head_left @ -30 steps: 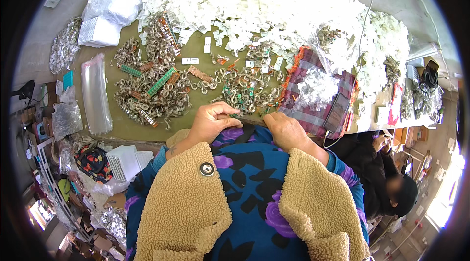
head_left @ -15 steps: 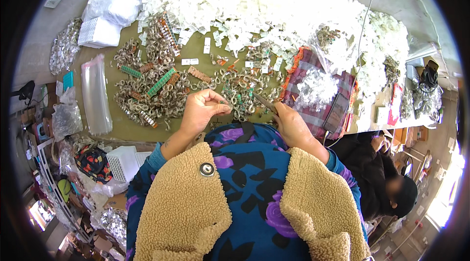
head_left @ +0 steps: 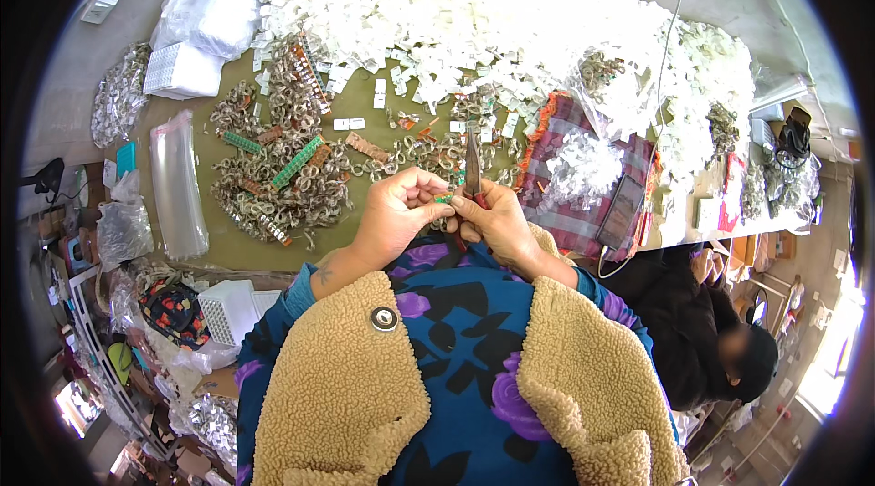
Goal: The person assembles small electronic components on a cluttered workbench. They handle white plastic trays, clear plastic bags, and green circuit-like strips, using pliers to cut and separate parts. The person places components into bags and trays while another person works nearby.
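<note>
My left hand pinches a small green piece between thumb and fingertips, just above the near edge of the green-topped table. Beside it, my right hand wraps round a pair of scissors with red on the handles. Their dark blades point away from me. The right thumb and fingertips also meet the green piece. Past my hands lies a heap of small grey-brown rings, with a green strip and a brown strip on it. The scissors' handles are partly hidden by my fingers.
A large pile of small white cards covers the far side. At the right lies a plaid cloth with clear bits and a phone. Clear plastic sleeves lie left. Another person sits at the right.
My right hand has come left and in to meet the left hand. The scissors have turned from pointing left to pointing away. The green piece now shows between my fingertips.
</note>
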Demonstrator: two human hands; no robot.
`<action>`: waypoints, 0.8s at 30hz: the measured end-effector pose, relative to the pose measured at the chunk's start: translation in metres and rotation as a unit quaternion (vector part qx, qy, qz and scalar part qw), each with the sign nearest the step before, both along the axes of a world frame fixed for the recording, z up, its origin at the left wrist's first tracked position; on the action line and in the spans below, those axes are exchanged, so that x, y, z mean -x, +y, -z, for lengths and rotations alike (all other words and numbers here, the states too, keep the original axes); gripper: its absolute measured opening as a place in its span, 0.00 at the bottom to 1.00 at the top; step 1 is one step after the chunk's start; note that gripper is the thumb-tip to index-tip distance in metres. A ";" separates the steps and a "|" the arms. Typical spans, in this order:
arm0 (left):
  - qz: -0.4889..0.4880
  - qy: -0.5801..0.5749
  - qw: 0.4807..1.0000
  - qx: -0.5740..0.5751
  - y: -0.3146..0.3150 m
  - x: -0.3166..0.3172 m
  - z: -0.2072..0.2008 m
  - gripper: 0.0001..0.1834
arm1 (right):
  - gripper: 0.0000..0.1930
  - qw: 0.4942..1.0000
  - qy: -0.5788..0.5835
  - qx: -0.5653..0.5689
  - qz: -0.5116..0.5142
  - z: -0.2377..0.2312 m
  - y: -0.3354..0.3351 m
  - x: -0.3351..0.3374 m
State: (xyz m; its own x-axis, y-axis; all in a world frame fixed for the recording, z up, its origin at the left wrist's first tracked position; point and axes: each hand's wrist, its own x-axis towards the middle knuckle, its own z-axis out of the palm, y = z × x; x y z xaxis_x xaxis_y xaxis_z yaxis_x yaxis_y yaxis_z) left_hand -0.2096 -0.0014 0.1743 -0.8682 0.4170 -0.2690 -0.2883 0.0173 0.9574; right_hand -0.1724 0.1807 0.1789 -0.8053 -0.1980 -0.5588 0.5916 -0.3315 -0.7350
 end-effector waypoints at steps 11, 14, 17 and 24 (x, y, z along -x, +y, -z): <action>-0.107 -0.056 0.986 -0.112 0.003 -0.011 0.011 0.05 | 0.04 0.995 0.057 0.043 0.063 0.010 -0.019 -0.006; -0.139 -0.027 0.986 -0.088 0.002 -0.009 0.010 0.06 | 0.04 0.988 0.102 -0.120 -0.006 0.008 -0.015 -0.008; -0.146 -0.009 0.985 -0.095 -0.004 -0.009 0.007 0.06 | 0.05 0.922 0.185 -0.325 -0.103 0.003 -0.001 -0.012; -0.152 -0.020 0.983 -0.096 -0.005 -0.011 0.003 0.05 | 0.12 0.833 0.313 -0.410 -0.198 -0.001 0.012 -0.020</action>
State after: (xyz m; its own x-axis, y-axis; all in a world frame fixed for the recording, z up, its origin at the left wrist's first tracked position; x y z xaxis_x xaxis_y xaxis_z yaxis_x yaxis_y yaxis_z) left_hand -0.1985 -0.0060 0.1715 -0.9509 0.1855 -0.2478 -0.2901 -0.2552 0.9223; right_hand -0.1523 0.1924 0.1801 -0.9523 -0.2757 -0.1308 -0.0502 0.5643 -0.8240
